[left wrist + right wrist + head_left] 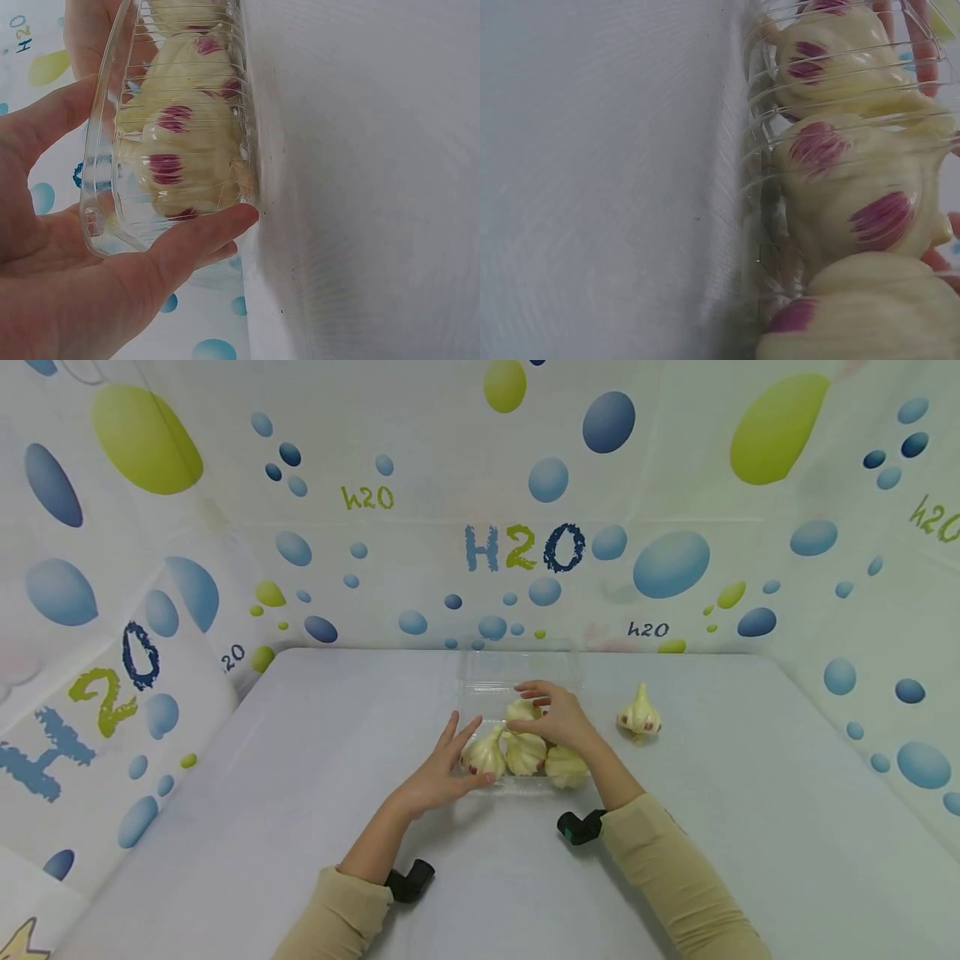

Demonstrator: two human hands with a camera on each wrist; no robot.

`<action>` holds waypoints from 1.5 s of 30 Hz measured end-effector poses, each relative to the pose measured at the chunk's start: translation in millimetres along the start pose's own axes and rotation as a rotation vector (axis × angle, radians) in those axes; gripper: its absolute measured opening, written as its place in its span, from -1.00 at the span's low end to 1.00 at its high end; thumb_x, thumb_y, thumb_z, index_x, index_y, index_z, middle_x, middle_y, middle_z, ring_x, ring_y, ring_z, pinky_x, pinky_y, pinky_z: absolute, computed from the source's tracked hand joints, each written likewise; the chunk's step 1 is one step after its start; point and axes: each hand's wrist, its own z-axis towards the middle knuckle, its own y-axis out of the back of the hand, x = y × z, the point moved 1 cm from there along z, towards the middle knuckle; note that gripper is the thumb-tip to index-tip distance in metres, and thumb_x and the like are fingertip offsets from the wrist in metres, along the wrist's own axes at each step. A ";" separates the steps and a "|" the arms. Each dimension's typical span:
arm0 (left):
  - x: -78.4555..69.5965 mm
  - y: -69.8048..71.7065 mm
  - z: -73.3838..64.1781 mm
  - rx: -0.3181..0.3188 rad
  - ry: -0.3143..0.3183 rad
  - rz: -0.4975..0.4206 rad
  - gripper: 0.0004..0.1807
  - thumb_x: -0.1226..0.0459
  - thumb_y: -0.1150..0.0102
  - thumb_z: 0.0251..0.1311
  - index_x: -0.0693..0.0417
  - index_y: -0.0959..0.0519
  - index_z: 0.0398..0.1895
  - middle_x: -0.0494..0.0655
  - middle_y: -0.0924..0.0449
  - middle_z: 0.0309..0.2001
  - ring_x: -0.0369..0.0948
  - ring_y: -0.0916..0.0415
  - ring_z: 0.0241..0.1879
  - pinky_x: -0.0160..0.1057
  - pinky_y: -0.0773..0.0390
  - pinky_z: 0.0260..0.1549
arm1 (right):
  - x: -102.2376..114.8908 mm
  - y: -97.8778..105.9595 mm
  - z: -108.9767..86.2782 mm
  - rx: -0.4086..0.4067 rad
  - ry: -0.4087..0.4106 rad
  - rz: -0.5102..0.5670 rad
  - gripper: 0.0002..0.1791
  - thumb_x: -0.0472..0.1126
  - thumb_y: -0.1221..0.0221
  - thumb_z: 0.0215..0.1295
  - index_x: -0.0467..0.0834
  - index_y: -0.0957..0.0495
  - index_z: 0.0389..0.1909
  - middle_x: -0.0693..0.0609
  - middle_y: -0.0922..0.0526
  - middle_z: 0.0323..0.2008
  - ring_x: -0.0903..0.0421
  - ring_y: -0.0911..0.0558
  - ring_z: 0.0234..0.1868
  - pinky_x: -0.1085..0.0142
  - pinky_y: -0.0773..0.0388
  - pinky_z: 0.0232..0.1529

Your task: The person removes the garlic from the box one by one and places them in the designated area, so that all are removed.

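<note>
Left grip (pixel 438 778) spreads wide against the left end of the clear container (pixel 517 786) on the tabletop (pixel 345 735); right grip (pixel 557 715) holds the rear garlic bulb (pixel 521 711) inside.

And the white table (pixel 337 718) spreads across the lower frame, a clear plastic container (pixel 517 784) sitting near the centre, a garlic bulb (pixel 641 717) standing right of centre!
</note>
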 end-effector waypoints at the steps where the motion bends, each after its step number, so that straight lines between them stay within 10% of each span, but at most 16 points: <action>1: 0.2 0.1 0.0 0.000 0.000 0.004 -0.07 0.08 -0.26 0.07 -0.17 0.07 0.44 -0.02 0.52 0.43 0.09 0.39 0.38 0.29 0.05 0.15 | -0.2 -0.8 0.8 0.002 0.001 -0.006 -0.35 -0.09 -0.39 -0.06 -0.11 -0.43 0.12 -0.19 -0.49 0.07 -0.15 -0.42 0.10 0.00 -0.39 0.04; 45: -0.8 0.4 1.2 0.006 0.006 -0.008 -0.09 0.09 -0.25 0.08 -0.28 0.07 0.43 -0.02 0.52 0.43 0.09 0.31 0.38 0.26 0.01 0.16 | -0.3 -13.9 17.6 0.162 0.065 -0.233 -0.45 -0.22 -0.32 0.03 -0.22 -0.45 0.09 -0.18 -0.46 0.08 -0.16 -0.35 0.17 -0.02 -0.27 0.13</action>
